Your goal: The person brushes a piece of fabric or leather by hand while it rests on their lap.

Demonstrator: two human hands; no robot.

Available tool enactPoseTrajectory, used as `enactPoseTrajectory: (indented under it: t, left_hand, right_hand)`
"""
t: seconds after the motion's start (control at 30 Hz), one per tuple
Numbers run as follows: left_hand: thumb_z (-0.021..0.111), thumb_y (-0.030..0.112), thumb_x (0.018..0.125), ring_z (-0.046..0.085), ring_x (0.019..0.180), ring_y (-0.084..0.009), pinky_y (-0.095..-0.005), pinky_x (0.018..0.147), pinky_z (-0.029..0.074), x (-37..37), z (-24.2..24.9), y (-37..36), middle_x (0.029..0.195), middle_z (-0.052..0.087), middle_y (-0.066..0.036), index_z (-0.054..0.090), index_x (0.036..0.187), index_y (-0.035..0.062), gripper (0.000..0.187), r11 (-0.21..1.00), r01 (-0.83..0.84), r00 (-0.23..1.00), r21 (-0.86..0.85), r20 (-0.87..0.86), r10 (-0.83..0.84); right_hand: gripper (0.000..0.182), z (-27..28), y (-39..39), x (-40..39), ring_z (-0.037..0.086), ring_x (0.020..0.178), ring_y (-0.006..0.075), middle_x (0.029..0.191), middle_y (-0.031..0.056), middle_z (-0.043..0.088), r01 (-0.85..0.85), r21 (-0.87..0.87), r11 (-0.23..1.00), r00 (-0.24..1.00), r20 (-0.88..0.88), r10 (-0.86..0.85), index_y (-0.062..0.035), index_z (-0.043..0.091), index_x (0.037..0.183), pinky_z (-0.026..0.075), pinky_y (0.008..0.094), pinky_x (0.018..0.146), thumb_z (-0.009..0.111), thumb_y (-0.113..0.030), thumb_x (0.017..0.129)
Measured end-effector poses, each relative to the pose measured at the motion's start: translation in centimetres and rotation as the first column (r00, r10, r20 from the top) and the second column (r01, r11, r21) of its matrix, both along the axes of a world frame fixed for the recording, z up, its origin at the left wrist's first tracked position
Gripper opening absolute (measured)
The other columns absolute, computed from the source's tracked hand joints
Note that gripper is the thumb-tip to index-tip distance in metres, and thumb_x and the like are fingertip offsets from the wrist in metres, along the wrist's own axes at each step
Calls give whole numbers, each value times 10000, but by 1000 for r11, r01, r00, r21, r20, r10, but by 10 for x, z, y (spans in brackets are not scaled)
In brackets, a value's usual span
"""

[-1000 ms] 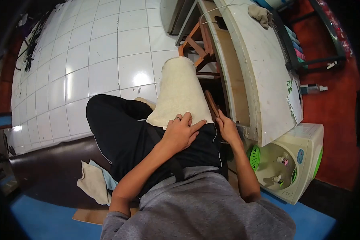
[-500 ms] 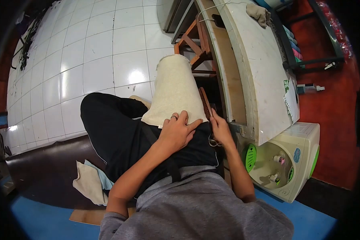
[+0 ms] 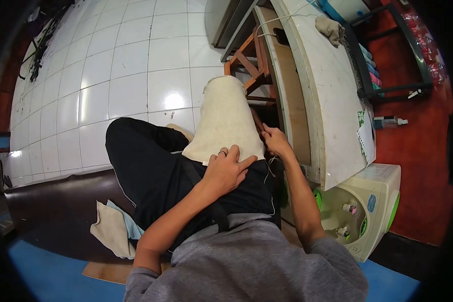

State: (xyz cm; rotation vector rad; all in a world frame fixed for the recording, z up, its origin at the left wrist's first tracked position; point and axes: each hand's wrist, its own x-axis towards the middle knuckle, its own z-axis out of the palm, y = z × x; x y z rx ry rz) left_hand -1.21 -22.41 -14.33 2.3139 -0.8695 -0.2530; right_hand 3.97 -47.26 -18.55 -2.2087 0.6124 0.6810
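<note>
Sat in a grey short-sleeved shirt (image 3: 256, 261), with a crumpled beige cloth (image 3: 110, 231) on the dark brown, smooth-covered seat (image 3: 50, 211) by the left elbow, perhaps for easy reach. Wore loose black trousers (image 3: 141, 151), with the left knee bent outward. Laid the left hand (image 3: 227, 168) palm down on the near edge of a cream, tapering piece of soft fabric (image 3: 227, 113) — likely to pin that edge against slipping. Rested there with fingers loosely spread, index finger reaching toward the right corner, pressing rather than pinching. Spread the fabric from the lap outward, probably over the right leg for a firm backing. Closed the right hand (image 3: 276, 141) around a slim brown wooden-looking tool (image 3: 257, 121) just beside the fabric's right edge, angled away from the body, seemingly for a handle-like grip; could not tell how tightly. Saw beyond, on the right, a worn white-topped table (image 3: 332, 116) and, farther off, a reddish-brown wooden frame (image 3: 261, 55) on glossy white floor tiles (image 3: 136, 65).
</note>
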Motion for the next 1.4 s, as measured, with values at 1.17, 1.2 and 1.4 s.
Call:
enactPoseTrajectory:
  t: [1.17,1.2,1.4]
  left_hand:
    - [757,216,747,540,1109,-335,-439,944,421,4,-4,-42,1144,579,-153,624,1096,42,412,996,-28,963,-89,266,51]
    - [765,231,731,528,1163,-335,-452,990,399,10,-4,-51,1164,596,-165,616,1058,12,421,999,11,967,-50,255,2]
    - [703,372,808,597,1131,-291,-457,1108,316,-1,-22,-84,1017,708,-128,676,1144,45,469,974,206,953,95,207,-222]
  right_hand:
    - [451,70,11,13,668,931,459,988,324,656,-101,-384,918,862,427,274,-47,510,1422,516,434,841,498,-228,1010]
    - [451,91,23,8,668,931,459,988,324,656,-101,-385,918,866,421,272,-47,510,1422,516,434,841,498,-228,1010]
    - [478,66,16,-37,393,553,47,668,-50,451,-125,44,991,880,466,90,-39,440,1489,368,249,485,504,-204,1045]
